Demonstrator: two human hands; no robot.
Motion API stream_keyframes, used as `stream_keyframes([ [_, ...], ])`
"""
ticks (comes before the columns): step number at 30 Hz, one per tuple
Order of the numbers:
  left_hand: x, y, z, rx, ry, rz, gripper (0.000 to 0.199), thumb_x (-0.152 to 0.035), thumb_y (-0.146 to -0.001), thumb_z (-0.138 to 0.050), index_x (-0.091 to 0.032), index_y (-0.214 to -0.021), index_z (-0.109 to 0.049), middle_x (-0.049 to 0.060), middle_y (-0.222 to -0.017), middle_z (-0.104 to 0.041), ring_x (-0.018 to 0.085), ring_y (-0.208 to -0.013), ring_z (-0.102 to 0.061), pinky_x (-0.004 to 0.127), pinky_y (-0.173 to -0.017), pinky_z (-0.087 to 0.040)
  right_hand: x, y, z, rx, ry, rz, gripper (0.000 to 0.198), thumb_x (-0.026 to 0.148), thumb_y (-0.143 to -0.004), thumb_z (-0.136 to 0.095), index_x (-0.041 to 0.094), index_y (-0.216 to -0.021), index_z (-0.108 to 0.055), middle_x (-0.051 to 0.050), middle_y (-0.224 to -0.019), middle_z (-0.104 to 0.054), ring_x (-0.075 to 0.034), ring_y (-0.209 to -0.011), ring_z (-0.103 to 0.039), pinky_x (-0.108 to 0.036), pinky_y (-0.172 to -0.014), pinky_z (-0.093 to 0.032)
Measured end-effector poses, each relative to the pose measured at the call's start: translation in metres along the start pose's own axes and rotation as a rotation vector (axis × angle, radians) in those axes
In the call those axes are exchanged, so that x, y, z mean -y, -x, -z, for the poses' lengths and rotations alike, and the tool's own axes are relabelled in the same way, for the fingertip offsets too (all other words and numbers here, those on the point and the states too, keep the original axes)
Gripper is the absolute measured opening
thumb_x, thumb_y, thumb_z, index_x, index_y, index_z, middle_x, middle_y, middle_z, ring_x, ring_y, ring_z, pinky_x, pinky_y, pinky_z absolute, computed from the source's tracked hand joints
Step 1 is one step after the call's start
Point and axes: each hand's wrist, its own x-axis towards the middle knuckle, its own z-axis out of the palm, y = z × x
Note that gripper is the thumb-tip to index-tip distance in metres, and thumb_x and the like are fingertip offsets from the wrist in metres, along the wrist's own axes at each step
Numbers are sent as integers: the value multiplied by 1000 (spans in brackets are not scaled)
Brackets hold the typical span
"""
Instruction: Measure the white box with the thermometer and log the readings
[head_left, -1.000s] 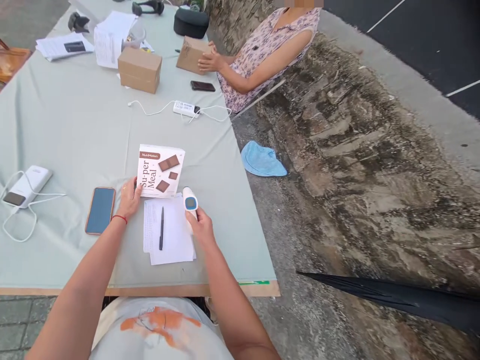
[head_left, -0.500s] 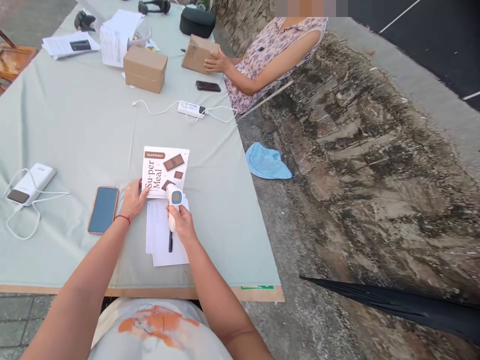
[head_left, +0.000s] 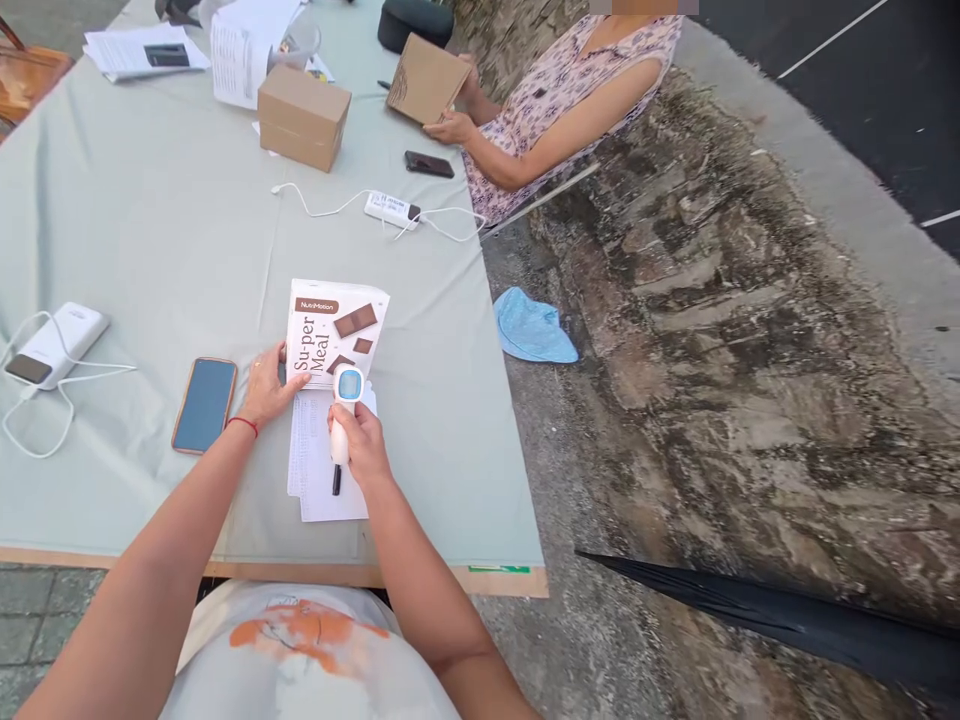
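Brown carton (head_left: 301,120) on table (head_left: 150,250). Flat papers (head_left: 120,58) left of carton; black phone (head_left: 429,165) right. White power bank (head_left: 386,207) front-right of carton. Black case (head_left: 415,27) behind-right.

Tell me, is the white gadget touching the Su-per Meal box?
Cannot tell: in the head view, the white gadget covers part of the Su-per Meal box, hiding any gap.

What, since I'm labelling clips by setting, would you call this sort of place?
Outdoors, probably beside a road or parking area: the cloth-covered table stands by rough rocky ground, with dark, white-lined pavement beyond.
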Motion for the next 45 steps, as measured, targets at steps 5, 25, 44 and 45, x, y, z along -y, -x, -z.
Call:
stream_keyframes([
  [5,-1,0,-2,-39,-10,-17,80,-69,-90,-53,-14,-146,-41,16,-124,-67,34,-115,-63,54,-102,-47,9,19,1,6,47,14,38,53,-70,-76,20,-78,-59,3,-68,-53,-12,-64,-45,-27,-61,-38],
  [25,-13,32,-4,34,-120,185,86,-40,-84,-64,-8,-154,-27,26,-156,-41,45,-152,-28,65,-123,-23,-52,-3,123,-262,1254,651,39,36,-90,-58,18,-124,-66,-15,-118,-59,-29,-108,-54,-45,-92,-47],
  [44,-49,109,6,247,-317,-65,40,-41,-88,-66,-23,-124,-67,19,-153,-46,41,-147,-37,64,-117,-33,-32,6,73,-6,721,554,18,40,-88,-54,23,-84,-59,-3,-80,-65,-19,-74,-60,-39,-76,-51],
  [45,-49,110,6,247,-308,-59,38,-41,-89,-66,-24,-123,-67,18,-153,-46,41,-148,-37,64,-117,-33,-41,12,65,-54,577,464,21,42,-87,-54,23,-87,-60,-2,-78,-64,-18,-72,-61,-38,-73,-52],
])
